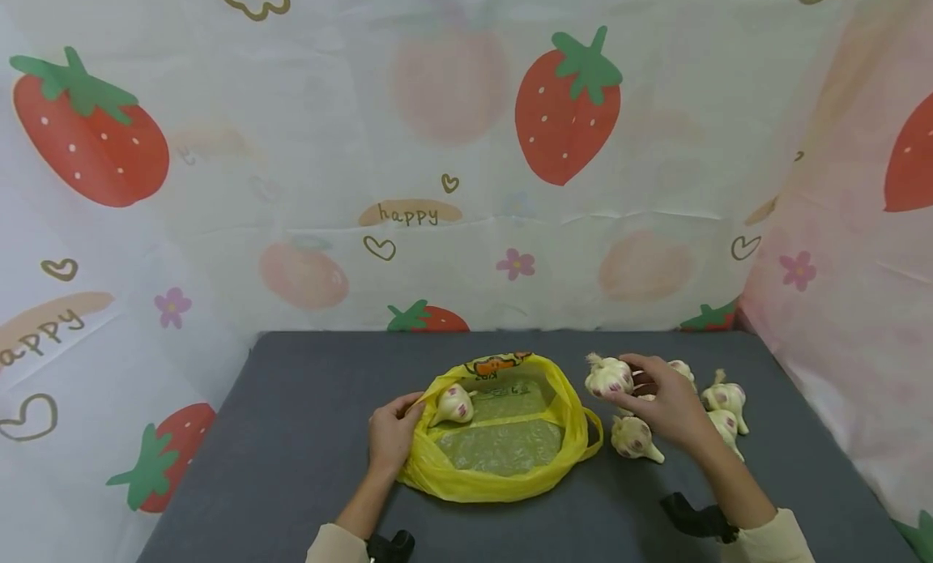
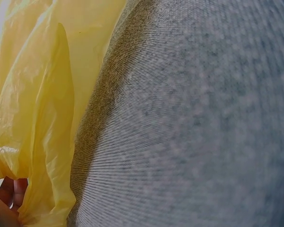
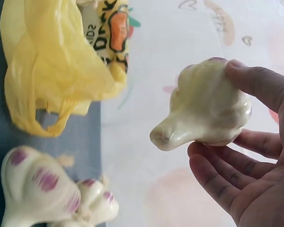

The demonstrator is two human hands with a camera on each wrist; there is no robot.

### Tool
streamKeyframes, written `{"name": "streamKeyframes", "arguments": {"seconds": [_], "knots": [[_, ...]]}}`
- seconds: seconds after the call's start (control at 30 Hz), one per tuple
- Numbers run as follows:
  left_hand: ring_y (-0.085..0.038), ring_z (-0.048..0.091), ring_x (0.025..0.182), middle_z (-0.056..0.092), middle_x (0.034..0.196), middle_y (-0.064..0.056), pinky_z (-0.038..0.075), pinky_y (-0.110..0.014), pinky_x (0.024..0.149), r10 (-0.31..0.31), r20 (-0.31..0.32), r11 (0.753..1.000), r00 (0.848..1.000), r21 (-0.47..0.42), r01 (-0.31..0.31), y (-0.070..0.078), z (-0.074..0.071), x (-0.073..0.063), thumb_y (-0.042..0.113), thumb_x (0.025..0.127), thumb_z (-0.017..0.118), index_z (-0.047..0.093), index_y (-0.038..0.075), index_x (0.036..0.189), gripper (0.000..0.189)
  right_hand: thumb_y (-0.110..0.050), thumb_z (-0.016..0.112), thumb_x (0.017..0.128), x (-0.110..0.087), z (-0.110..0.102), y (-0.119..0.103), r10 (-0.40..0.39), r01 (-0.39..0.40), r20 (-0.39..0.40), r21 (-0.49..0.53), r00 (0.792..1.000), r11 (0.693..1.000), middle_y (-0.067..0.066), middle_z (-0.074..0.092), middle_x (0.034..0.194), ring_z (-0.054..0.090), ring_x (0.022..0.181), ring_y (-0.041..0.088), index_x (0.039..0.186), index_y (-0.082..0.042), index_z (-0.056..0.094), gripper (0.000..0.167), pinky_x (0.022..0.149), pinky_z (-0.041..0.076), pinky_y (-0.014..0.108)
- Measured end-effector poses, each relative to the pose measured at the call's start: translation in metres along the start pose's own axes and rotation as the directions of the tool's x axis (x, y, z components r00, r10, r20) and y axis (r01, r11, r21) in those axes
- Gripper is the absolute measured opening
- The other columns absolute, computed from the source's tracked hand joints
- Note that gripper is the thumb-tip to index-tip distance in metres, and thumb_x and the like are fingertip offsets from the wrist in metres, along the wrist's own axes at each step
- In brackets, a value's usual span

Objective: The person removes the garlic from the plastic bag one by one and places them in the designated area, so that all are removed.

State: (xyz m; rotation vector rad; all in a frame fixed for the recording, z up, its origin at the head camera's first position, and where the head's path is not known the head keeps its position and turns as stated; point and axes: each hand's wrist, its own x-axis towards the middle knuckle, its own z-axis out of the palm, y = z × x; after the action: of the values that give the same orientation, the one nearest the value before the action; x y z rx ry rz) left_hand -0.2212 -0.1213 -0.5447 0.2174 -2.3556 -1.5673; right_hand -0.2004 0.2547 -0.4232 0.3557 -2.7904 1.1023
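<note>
A yellow plastic bag (image 1: 481, 486) lies with its mouth wide on the table, one garlic bulb (image 1: 454, 404) inside near its left wall. My left hand (image 1: 392, 435) pinches the bag's left rim; the left wrist view shows mostly the bag's folds (image 2: 52, 118), with a few fingers at the lower left. To the right of the bag, my right hand (image 1: 662, 399) holds another garlic bulb (image 3: 208, 101) above the table, between thumb and fingers. Below that hand rests a garlic bulb (image 1: 636, 438) with purple marks.
More garlic bulbs (image 1: 725, 398) lie right of and behind my right hand, partly hidden by it. The bag's handle loop (image 1: 594, 433) sticks out on its right side. A strawberry-print cloth (image 1: 466, 142) hangs behind the dark grey table (image 1: 313, 401) and along its sides.
</note>
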Motion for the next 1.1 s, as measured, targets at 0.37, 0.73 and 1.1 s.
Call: {"name": "streamKeyframes", "arguments": {"seconds": [0.37, 0.73, 1.1], "knots": [[-0.022, 0.07, 0.094, 0.075, 0.104, -0.008, 0.051, -0.019, 0.072, 0.002, 0.018, 1.0, 1.0, 0.001, -0.002, 0.001, -0.001, 0.002, 0.019, 0.092, 0.068, 0.076, 0.011, 0.108, 0.02, -0.035, 0.073, 0.087, -0.024, -0.012, 0.021, 0.087, -0.088, -0.046, -0.016, 0.995, 0.996, 0.013, 0.059, 0.103, 0.067, 0.094, 0.03, 0.137, 0.0, 0.052, 0.064, 0.074, 0.055, 0.034], [-0.023, 0.07, 0.092, 0.076, 0.102, -0.01, 0.05, -0.017, 0.07, 0.002, 0.012, 1.0, 1.0, -0.01, -0.002, 0.002, -0.002, 0.001, 0.018, 0.092, 0.069, 0.076, 0.01, 0.108, 0.02, -0.034, 0.073, 0.088, -0.043, -0.015, 0.054, 0.157, -0.16, -0.078, -0.042, 0.985, 0.986, 0.019, 0.061, 0.111, 0.066, 0.098, 0.034, 0.137, 0.003, 0.051, 0.066, 0.074, 0.056, 0.036], [-0.023, 0.07, 0.091, 0.076, 0.102, -0.01, 0.05, -0.018, 0.069, 0.009, 0.004, 1.0, 1.0, -0.004, -0.009, 0.002, 0.0, -0.001, 0.018, 0.091, 0.069, 0.076, 0.009, 0.108, 0.02, -0.032, 0.075, 0.086, -0.054, -0.012, 0.081, 0.196, -0.202, -0.072, -0.087, 0.978, 0.976, 0.026, 0.06, 0.11, 0.068, 0.093, 0.04, 0.131, 0.007, 0.053, 0.063, 0.068, 0.057, 0.039]]}}
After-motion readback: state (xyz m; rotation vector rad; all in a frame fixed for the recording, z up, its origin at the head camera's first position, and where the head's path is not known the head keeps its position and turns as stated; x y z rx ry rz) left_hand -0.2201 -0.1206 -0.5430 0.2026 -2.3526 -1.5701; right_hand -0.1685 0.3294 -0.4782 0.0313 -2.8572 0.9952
